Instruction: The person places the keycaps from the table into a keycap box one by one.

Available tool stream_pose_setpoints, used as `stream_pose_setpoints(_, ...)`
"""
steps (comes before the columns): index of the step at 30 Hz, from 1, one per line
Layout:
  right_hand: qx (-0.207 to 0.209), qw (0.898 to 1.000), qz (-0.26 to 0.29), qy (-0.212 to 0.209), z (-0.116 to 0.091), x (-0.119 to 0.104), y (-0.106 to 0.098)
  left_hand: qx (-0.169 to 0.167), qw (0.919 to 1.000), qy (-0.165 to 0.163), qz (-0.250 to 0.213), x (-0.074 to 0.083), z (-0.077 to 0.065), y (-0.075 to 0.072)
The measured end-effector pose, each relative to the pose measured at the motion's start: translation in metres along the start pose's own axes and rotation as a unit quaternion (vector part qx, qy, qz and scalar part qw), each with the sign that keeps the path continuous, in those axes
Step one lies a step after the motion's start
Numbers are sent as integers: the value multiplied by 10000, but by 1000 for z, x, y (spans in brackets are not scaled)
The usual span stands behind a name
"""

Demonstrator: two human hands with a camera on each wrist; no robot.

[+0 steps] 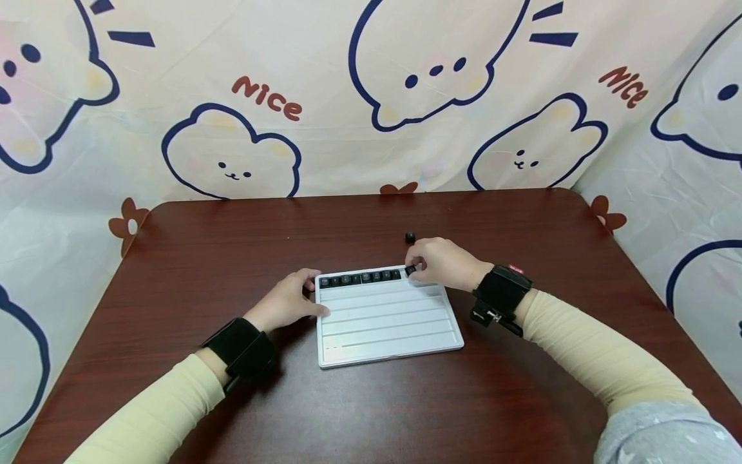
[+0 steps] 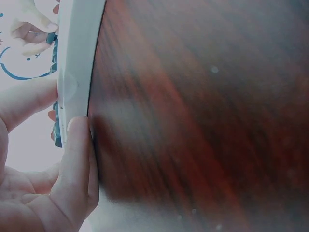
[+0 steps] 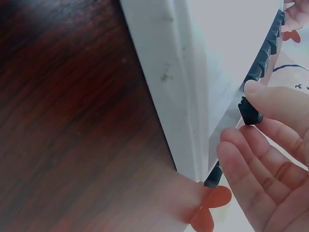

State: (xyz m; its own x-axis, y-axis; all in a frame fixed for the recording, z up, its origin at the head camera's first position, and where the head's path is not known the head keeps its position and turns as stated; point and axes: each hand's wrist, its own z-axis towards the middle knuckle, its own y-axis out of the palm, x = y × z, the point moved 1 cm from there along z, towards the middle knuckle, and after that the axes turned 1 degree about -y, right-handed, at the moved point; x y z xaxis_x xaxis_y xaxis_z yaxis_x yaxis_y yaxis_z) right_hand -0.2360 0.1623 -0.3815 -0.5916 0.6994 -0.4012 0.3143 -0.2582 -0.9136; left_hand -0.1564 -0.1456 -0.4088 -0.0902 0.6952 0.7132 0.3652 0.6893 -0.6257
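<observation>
A white ridged tray (image 1: 382, 319) lies on the table, a row of several black keycaps (image 1: 366, 278) standing along its far edge. My left hand (image 1: 290, 298) grips the tray's left edge, thumb on the upper face and fingers at the side. Over the far right corner, my right hand (image 1: 446, 263) pinches one black keycap (image 3: 250, 112) between thumb and fingers. That keycap is close to the right end of the row, with a short gap between. The other ridged rows of the tray carry no keycaps.
Another black keycap (image 1: 410, 237) sits on the brown table (image 1: 232, 238) just beyond the tray, near my right hand. A pale cloth (image 1: 324, 77) with cartoon prints hangs behind the table and along its sides.
</observation>
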Motion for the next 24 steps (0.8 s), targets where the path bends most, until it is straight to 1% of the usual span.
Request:
stream_pose_setpoints(16, -172, 9998, -9, -56, 5, -4, 3, 26, 10000, 33, -40, -1, 1, 0)
stream_pose_setpoints(24, -170, 9998, -14, -63, 7, -4, 4, 51, 10000, 42, -44, -1, 1, 0)
